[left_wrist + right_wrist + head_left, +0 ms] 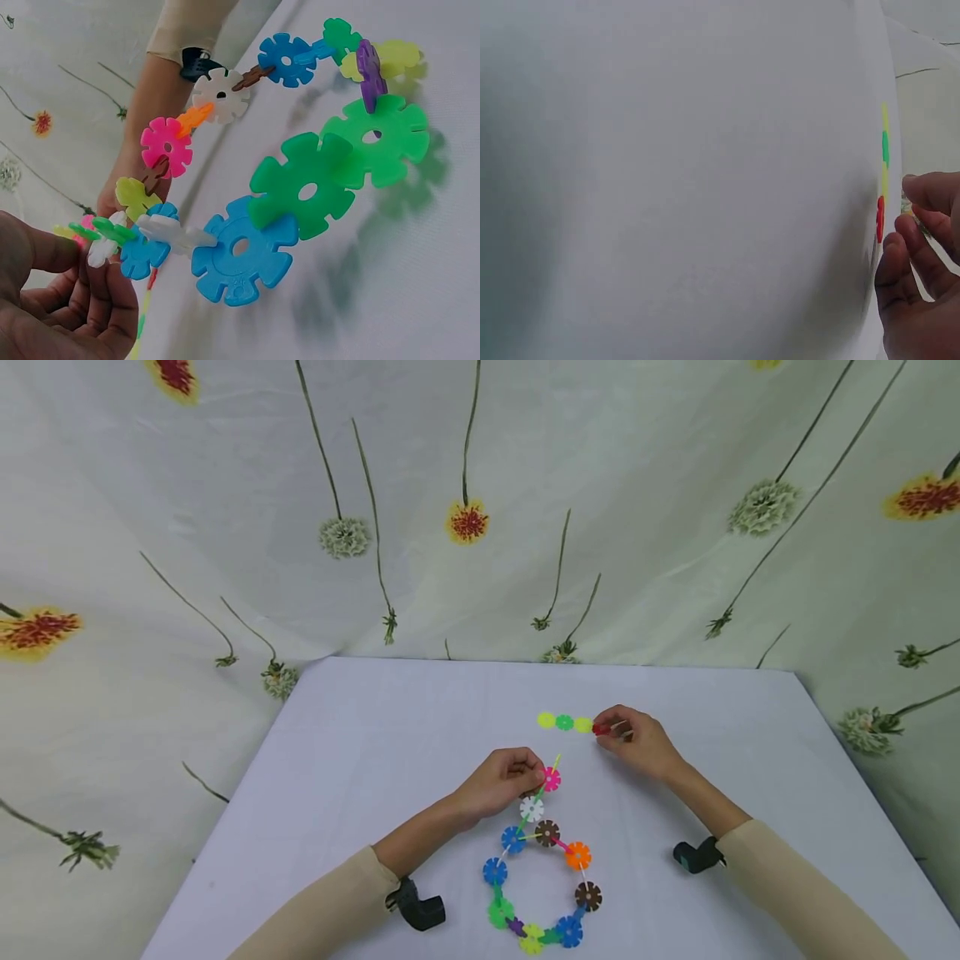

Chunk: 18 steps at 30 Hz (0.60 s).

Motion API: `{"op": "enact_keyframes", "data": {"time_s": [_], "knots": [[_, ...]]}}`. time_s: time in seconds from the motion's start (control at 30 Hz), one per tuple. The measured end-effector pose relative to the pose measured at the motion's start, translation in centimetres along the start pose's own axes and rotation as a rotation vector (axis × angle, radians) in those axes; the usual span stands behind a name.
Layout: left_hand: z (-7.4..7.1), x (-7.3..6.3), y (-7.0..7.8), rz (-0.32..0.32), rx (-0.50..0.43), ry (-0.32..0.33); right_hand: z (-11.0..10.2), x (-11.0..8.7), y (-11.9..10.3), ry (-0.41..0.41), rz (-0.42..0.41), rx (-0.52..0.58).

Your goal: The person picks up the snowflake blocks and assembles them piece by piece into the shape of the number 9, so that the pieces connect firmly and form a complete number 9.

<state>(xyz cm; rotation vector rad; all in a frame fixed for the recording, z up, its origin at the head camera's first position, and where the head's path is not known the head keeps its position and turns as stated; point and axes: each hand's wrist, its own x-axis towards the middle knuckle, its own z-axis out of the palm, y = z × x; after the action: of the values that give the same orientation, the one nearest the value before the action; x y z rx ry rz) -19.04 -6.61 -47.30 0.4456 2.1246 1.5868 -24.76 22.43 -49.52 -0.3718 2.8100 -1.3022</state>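
Near its pink disc (552, 779), my left hand (501, 783) pinches a chain of notched plastic snowflake discs. The chain's lower part forms a closed ring of blue, green, purple, yellow, orange and brown discs, with a white disc (532, 809) between ring and fingers. In the left wrist view, the ring hangs tilted from the fingertips, with a blue disc (241, 251) in front. My right hand (641, 745) is at a red disc (880, 219); its thumb and fingers stand apart beside it. Whether a fingertip touches the disc is hard to tell.
Left of the red disc, a yellow disc (582, 725), a green disc (564, 722) and another yellow disc (547, 720) lie in a row on the white table (360, 735). A flower-printed cloth (420, 585) hangs behind the table's far edge.
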Motion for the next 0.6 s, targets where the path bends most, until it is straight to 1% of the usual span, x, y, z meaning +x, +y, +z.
{"op": "enact_keyframes", "data": {"time_s": [0.13, 0.23, 0.47, 0.6], "knots": [[-0.1, -0.1, -0.1, 0.005, -0.004, -0.006, 0.1, 0.8, 0.5, 0.049, 0.068, -0.094], [-0.1, -0.2, -0.2, 0.000, -0.013, -0.009, 0.2, 1.3, 0.7, 0.062, 0.096, -0.147], [-0.1, -0.2, -0.1, 0.008, -0.015, -0.018, 0.4, 2.0, 0.9, 0.061, 0.100, -0.224], [-0.1, -0.1, -0.1, 0.015, -0.007, -0.016, 0.5, 2.2, 1.1, 0.056, 0.107, -0.223]]}}
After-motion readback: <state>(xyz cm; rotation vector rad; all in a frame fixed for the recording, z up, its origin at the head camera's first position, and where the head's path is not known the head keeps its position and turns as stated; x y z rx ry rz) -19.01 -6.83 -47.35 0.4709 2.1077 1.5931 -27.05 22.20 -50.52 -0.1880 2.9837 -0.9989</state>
